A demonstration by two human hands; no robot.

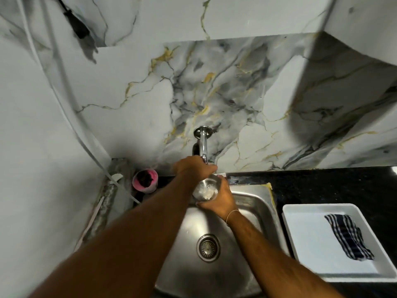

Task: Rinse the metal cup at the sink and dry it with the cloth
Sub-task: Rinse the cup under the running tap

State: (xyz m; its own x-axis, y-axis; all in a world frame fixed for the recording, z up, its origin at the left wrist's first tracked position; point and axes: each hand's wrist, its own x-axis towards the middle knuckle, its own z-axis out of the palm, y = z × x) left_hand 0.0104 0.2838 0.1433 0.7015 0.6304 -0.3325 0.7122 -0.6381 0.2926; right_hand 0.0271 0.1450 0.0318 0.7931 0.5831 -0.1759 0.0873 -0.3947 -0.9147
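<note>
Water may splash out of the cup (205, 189) your right hand (219, 200) grips under the tap (203, 145) — left hand (193, 166) closed on its handle — if opened hard.

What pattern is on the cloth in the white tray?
Dark navy with white stripes crossing in a check, on the cloth; seen in the head view.

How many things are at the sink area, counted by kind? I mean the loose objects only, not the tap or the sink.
Metal cup: 1, held by the right hand under the tap
Striped cloth: 1, lying in the tray
White tray: 1
Pink container: 1
Total: 4
</note>
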